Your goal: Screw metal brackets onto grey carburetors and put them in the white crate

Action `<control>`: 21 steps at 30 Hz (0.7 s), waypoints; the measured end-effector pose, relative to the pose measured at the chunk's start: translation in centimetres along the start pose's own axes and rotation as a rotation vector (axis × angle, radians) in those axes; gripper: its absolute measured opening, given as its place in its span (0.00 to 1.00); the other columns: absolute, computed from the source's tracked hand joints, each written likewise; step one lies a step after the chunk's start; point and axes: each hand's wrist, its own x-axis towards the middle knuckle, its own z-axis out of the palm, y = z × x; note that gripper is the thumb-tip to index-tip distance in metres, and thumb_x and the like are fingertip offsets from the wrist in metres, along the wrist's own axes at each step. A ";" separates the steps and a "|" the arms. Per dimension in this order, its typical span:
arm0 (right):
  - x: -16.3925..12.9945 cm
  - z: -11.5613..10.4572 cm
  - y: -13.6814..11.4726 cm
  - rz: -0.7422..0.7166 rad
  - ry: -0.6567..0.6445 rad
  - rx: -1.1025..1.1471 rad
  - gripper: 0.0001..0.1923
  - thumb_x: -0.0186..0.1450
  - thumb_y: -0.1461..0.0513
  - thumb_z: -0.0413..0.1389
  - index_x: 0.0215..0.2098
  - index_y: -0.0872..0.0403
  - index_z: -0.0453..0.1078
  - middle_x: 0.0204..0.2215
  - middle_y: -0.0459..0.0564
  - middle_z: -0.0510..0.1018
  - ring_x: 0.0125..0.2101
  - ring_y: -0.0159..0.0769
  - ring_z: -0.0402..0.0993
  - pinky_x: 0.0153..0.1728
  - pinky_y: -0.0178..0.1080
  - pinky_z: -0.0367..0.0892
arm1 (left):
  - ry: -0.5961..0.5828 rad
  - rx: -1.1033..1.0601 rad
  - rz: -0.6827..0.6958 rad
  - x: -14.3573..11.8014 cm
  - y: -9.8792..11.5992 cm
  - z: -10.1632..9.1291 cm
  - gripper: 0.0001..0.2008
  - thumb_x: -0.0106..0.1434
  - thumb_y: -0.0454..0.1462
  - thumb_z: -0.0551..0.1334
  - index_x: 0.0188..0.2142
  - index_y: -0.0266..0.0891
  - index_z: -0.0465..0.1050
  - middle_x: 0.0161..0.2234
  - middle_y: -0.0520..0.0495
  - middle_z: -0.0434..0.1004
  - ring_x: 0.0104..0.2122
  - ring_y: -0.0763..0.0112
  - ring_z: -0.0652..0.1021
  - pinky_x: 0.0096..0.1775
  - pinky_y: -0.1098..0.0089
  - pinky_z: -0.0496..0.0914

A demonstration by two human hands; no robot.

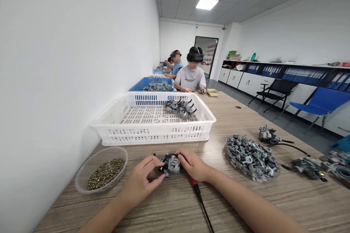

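A small metal carburetor (172, 165) with a black hose sits on the wooden table, between my two hands. My left hand (144, 176) grips its left side, thumb and fingertips against the dark fittings. At its right side, my right hand (193, 164) has its fingers closed on the body and hose. A red-handled tool with a black cable (193, 182) shows under my right hand; whether the palm touches it is hidden. To the left stands a clear bowl (79, 180) of brass-coloured screws (106, 174). On the right, a round clear dish holds many small metal parts (251, 157).
A white perforated crate (155, 136) with several carburetors (180, 108) stands ahead, before a blue crate (136, 85). More carburetors (307, 167) lie at the right edge. A co-worker (191, 76) sits beyond, near a small tray (212, 93). The white wall (54, 80) borders the left.
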 end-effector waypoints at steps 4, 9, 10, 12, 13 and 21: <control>0.1 0.0 0.2 -0.003 0.010 -0.006 0.20 0.86 0.47 0.53 0.56 0.54 0.77 0.47 0.52 0.84 0.48 0.44 0.83 0.55 0.52 0.79 | -0.020 -0.007 0.001 0.0 -0.5 0.0 0.08 0.77 0.39 0.68 0.53 0.46 0.82 0.47 0.45 0.86 0.37 0.67 0.86 0.34 0.74 0.82; 0.3 0.0 0.3 -0.009 0.008 -0.035 0.18 0.84 0.49 0.59 0.56 0.54 0.78 0.48 0.52 0.85 0.48 0.44 0.84 0.55 0.53 0.80 | -0.005 0.031 -0.003 0.0 -0.7 0.2 0.07 0.78 0.42 0.67 0.51 0.45 0.82 0.45 0.46 0.86 0.32 0.70 0.84 0.32 0.73 0.80; 0.3 0.0 0.3 -0.012 0.008 -0.041 0.18 0.83 0.49 0.60 0.57 0.54 0.78 0.49 0.52 0.85 0.49 0.44 0.84 0.56 0.53 0.80 | -0.002 0.038 0.001 0.0 -0.7 0.2 0.07 0.78 0.43 0.67 0.50 0.45 0.82 0.45 0.47 0.86 0.31 0.71 0.83 0.32 0.73 0.80; 0.2 -0.2 0.3 -0.016 0.011 -0.058 0.17 0.83 0.50 0.61 0.57 0.54 0.79 0.50 0.53 0.85 0.50 0.45 0.84 0.57 0.54 0.81 | 0.001 0.049 0.005 0.1 -0.7 0.2 0.08 0.79 0.43 0.67 0.49 0.44 0.82 0.45 0.47 0.84 0.30 0.72 0.82 0.33 0.72 0.79; 0.1 -0.3 0.3 -0.016 0.015 -0.070 0.17 0.82 0.50 0.62 0.58 0.54 0.79 0.51 0.53 0.85 0.50 0.45 0.84 0.57 0.54 0.81 | 0.003 0.053 0.005 0.2 -0.6 0.1 0.08 0.79 0.44 0.66 0.49 0.44 0.81 0.44 0.47 0.84 0.29 0.72 0.82 0.33 0.72 0.79; -2.1 -2.4 0.9 0.071 0.091 -0.262 0.17 0.81 0.52 0.64 0.60 0.54 0.78 0.55 0.54 0.84 0.52 0.45 0.84 0.55 0.54 0.82 | -0.013 0.036 0.009 0.8 -0.9 -0.2 0.17 0.78 0.52 0.67 0.43 0.42 0.81 0.42 0.47 0.83 0.28 0.71 0.80 0.33 0.71 0.79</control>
